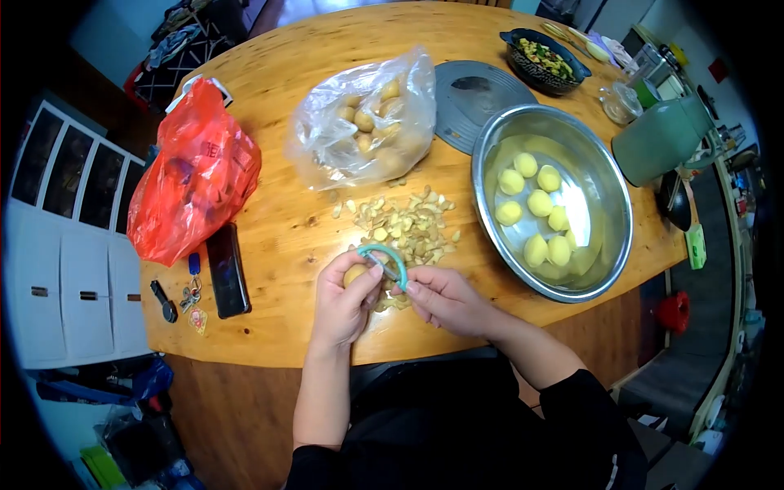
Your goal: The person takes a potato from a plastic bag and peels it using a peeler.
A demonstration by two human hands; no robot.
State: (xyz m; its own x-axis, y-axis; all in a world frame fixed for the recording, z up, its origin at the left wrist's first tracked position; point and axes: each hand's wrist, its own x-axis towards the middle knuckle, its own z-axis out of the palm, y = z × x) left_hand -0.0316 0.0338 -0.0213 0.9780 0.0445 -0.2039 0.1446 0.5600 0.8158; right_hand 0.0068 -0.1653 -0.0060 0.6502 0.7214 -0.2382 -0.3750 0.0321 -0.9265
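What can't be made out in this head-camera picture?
All in the head view:
Held potato: its underside, hidden by the left grip.
Green peeler: the end of its handle, hidden by the right grip.
Red bag: its contents, hidden by the plastic.
Clear bag: exact potato count, lost to overlap, creases and glare.
Keys: number, too small.

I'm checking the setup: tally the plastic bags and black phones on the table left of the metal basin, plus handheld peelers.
Plastic bags: 2 (red bag, clear bag)
Black phone: 1
Teal peeler: 1
Total: 4
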